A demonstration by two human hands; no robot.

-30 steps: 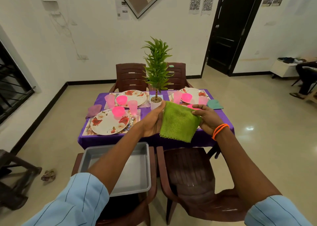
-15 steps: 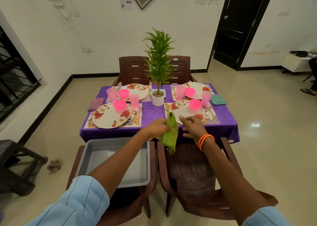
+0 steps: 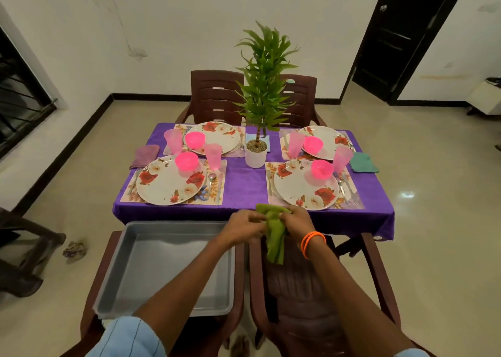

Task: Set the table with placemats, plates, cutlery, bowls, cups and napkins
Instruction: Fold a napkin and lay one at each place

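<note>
The worktop (image 3: 244, 186), under a purple cloth, carries four floral placemats, each with a floral plate, a pink bowl and a pink cup; cutlery lies beside the near plates. A potted plant (image 3: 261, 96) stands at the centre. A grey tray (image 3: 165, 264) sits on the near left chair. A mauve napkin (image 3: 145, 154) lies at the left edge, a teal napkin (image 3: 363, 162) at the right. No legible writing or branding appears anywhere. The green napkin (image 3: 273, 234), spread flat a second ago, now hangs bunched at the near edge, just in front of the near right plate (image 3: 305, 187). The left hand (image 3: 244, 228) and right hand (image 3: 298, 221) both grip it, fingers curled, close together; half a second ago the left held it alone.
</note>
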